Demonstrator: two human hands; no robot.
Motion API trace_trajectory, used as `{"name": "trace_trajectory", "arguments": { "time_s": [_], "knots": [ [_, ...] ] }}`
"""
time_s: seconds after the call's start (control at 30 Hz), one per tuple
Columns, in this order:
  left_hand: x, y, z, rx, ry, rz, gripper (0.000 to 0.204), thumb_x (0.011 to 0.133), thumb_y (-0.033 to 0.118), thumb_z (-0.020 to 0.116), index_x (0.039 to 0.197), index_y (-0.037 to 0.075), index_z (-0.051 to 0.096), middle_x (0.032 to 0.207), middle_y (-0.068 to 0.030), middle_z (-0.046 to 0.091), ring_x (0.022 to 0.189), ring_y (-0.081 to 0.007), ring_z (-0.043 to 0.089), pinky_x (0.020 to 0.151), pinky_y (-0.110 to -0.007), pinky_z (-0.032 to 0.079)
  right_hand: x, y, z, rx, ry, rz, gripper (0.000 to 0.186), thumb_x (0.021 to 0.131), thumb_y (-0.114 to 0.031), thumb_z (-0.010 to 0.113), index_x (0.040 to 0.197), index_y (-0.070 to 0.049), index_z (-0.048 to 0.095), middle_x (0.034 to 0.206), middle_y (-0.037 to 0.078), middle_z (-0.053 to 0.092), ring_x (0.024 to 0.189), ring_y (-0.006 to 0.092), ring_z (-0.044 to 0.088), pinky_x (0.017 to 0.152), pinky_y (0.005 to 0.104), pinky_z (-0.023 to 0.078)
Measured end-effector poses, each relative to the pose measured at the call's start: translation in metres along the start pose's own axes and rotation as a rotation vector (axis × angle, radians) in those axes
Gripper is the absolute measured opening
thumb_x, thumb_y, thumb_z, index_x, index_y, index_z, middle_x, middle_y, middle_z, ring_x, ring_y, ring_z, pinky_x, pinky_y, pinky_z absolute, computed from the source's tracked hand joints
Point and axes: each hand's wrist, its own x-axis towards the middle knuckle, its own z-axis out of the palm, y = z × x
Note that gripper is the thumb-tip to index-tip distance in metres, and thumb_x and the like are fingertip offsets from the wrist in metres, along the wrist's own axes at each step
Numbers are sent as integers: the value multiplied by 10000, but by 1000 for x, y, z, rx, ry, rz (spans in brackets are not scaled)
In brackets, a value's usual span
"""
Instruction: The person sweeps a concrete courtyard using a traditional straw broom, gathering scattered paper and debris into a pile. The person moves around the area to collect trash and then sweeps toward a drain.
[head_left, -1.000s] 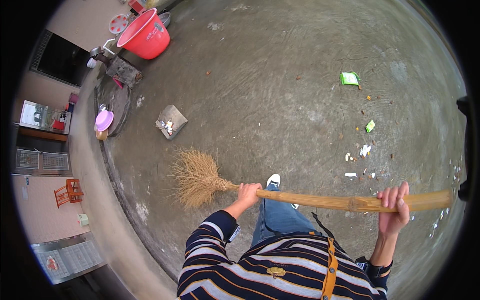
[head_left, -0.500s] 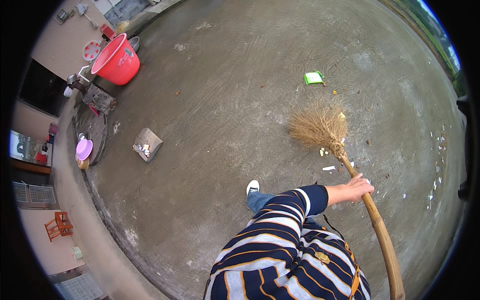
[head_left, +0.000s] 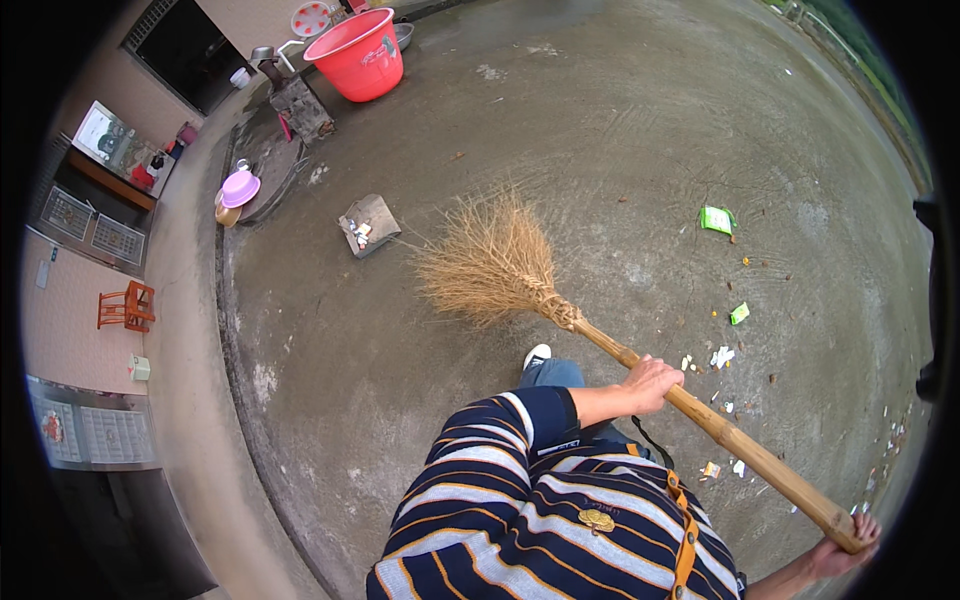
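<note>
Straw broom (head_left: 560, 300) held in both hands over a concrete yard floor (head_left: 620, 130)

The bamboo handle is gripped mid-length by the left hand (head_left: 650, 383) and at its near end by the right hand (head_left: 845, 545); the bristles rest left of scattered litter (head_left: 720, 355), right of a dustpan (head_left: 368, 224)

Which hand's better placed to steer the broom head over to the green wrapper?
Left hand: it grips the broom handle nearer the bristles; the right hand only holds the far end.
</note>
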Motion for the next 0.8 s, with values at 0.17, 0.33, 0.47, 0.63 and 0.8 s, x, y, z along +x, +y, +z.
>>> {"name": "trace_trajectory", "arguments": {
  "time_s": [0.17,0.33,0.47,0.63,0.8],
  "knots": [
    [-90,-106,-80,120,438,-270,291,661,-42,584,894,132,581,832,-76,638,857,-321,579,743,-440,400,-12,216,109,34,-270,553,110,937,-130,505,940,-106,398,698,-19,347,647,90,395,776,306,410],
    [-189,-201,-150,234,538,-776,227,706,-9,596,876,139,570,850,-70,646,871,-319,581,785,-430,414,-83,375,265,-12,-672,981,196,831,-140,591,859,-104,401,731,58,518,761,193,550,894,433,439],
    [-202,-254,-196,132,545,-980,232,711,-9,600,876,151,568,842,-64,643,880,-307,589,790,-434,416,-108,465,364,26,-795,1150,192,815,-89,599,861,-94,412,732,73,535,757,204,567,885,433,442],
    [-105,-292,-263,64,411,-764,198,729,33,607,882,151,565,825,-70,634,861,-317,588,747,-454,424,-38,512,396,-158,-633,955,212,819,-158,594,843,-102,392,665,50,486,674,180,535,818,401,480],
    [72,-291,-291,-82,245,-315,316,668,-15,600,919,159,519,848,-55,620,877,-312,573,736,-452,391,65,436,392,-220,-525,547,131,941,-157,479,900,-109,365,658,-12,346,632,94,408,788,305,447]
  ]
}}
